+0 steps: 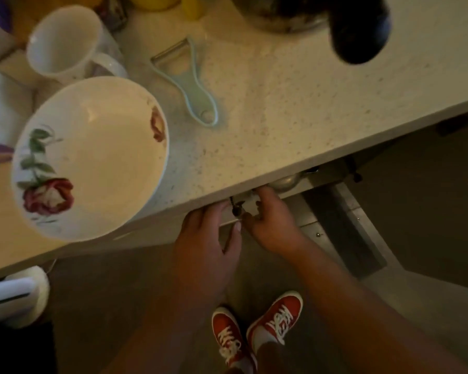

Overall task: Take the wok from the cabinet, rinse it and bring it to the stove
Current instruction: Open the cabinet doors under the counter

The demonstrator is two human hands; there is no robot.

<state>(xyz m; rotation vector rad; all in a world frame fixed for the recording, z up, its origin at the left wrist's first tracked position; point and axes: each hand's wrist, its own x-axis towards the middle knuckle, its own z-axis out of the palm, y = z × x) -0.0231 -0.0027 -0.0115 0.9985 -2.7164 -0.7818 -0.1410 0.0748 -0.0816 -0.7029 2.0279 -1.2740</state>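
Observation:
Both of my hands reach under the front edge of the speckled countertop (281, 125) into the cabinet space below. My left hand (208, 238) has its fingertips hidden beneath the edge. My right hand (273, 225) curls its fingers and thumb around a pale metal piece (247, 207) with a small dark fitting (235, 207) beside it. A rounded shiny metal shape (285, 182) shows just behind my right hand. I cannot tell whether any of this is the wok.
An open grey cabinet door (362, 238) juts out to the right. On the counter stand a rose-patterned bowl (92, 157), a white mug (65, 41), a light blue peeler (192, 85), and a metal vessel (278, 17) with a dark blurred part (360, 31). My red shoes (254, 327) are below.

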